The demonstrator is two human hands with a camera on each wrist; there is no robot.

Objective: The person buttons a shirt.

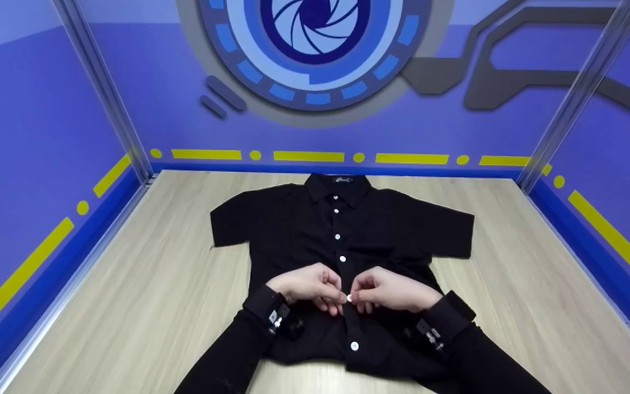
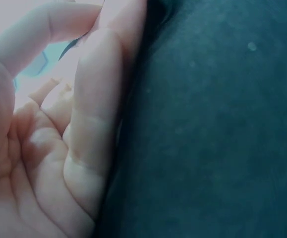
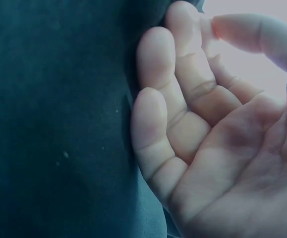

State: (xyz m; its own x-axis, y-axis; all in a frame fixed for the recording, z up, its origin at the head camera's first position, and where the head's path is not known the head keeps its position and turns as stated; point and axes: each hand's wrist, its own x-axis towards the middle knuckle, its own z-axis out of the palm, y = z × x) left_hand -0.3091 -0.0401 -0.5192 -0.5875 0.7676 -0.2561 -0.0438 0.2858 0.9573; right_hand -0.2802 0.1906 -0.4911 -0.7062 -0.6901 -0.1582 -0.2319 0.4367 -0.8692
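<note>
A black short-sleeved shirt [image 1: 287, 230] lies face up, collar at the far side, with a row of white buttons down its front. At one white button [image 1: 349, 298] low on the placket, my two hands meet. My left hand [image 1: 312, 287] pinches the placket edge just left of it between thumb and index finger. From the right, my right hand [image 1: 394, 290] pinches the button. In the left wrist view, the fingers [image 2: 96, 99] lie along the dark cloth. The right wrist view shows curled fingers [image 3: 150, 119] against the shirt; the pinched spot is hidden in both wrist views.
The shirt lies on a light wooden table [image 1: 145, 262]. Blue printed panels [image 1: 145, 87] with metal corner posts [image 1: 101, 82] enclose the table at the back and sides. Another white button [image 1: 354, 346] sits near the hem, between the forearms.
</note>
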